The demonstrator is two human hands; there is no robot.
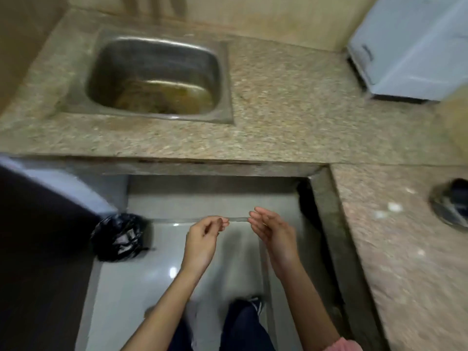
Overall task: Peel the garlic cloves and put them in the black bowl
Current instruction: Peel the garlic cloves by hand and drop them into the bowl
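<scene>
Both hands hang in front of the body over the pale floor [157,262], near each other but apart. The left hand [202,239] has its fingers curled in toward the thumb. The blur hides whether they pinch anything, so I cannot tell if it holds something. The right hand [272,230] is wide, fingers straight and loose, palm turned toward the left hand, holding nothing.

The bowl [453,206] sits well to the right of the right hand on the counter [291,110], partly cut off by the frame edge. Between it and the right hand lie small pale bits [394,206], perhaps garlic.

Beyond the left hand a steel sink [225,79] is set into the counter. A black bag [119,236] stands on the floor just left of the left hand.
</scene>
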